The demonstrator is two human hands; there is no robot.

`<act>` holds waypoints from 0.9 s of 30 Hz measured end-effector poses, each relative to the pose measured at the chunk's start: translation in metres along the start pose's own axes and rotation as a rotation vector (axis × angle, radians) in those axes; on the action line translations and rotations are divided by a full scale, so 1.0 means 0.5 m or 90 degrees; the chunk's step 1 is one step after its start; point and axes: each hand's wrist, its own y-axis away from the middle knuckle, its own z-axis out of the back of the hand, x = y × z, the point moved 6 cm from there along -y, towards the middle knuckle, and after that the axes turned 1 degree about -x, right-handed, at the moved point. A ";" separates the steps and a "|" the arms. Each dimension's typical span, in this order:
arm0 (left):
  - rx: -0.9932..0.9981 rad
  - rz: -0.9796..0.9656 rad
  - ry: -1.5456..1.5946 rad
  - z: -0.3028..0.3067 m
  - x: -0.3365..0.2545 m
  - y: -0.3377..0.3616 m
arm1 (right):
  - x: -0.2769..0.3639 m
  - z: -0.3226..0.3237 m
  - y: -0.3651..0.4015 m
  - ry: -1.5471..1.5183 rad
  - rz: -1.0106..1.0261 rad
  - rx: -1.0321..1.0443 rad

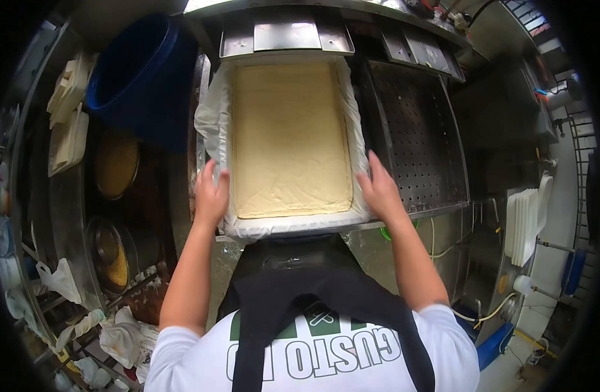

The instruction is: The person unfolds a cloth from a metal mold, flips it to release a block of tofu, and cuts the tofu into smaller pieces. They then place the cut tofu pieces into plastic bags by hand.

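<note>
A broad pale-yellow slab with a smooth, slightly wrinkled top, like pressed tofu [290,137], fills a rectangular mould lined with white cloth [274,227]. The cloth folds over the rim and bunches out at the left. My left hand [212,196] is at the near left side of the mould, its thumb by the cloth-covered rim and its fingers stretched forward, apart from the thumb. Mirroring it on the right side, my right hand [381,191] has its thumb at the cloth edge and its fingers extended outside the rim. Both hands look open.
Right of the mould lies a perforated dark metal tray [421,130]. A large blue barrel [133,72] stands at the left, above metal pots [116,163] with yellow contents. White boards [522,225] lean at the far right. Metal plates [287,36] lie behind the mould.
</note>
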 end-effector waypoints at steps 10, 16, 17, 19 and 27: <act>0.133 0.284 0.197 0.068 0.085 0.069 | -0.059 -0.090 -0.050 -0.385 -0.101 0.090; 0.214 0.242 0.172 0.030 0.064 0.246 | -0.111 -0.107 0.186 -0.402 -0.183 0.133; 0.251 0.295 0.292 0.010 0.054 0.277 | -0.115 -0.105 0.186 -0.371 -0.145 0.119; 0.333 0.344 0.482 -0.005 -0.005 0.304 | -0.090 -0.073 0.190 -0.339 -0.124 0.152; 0.316 0.226 -0.056 0.056 0.080 0.318 | 0.003 0.103 0.242 0.285 0.143 0.031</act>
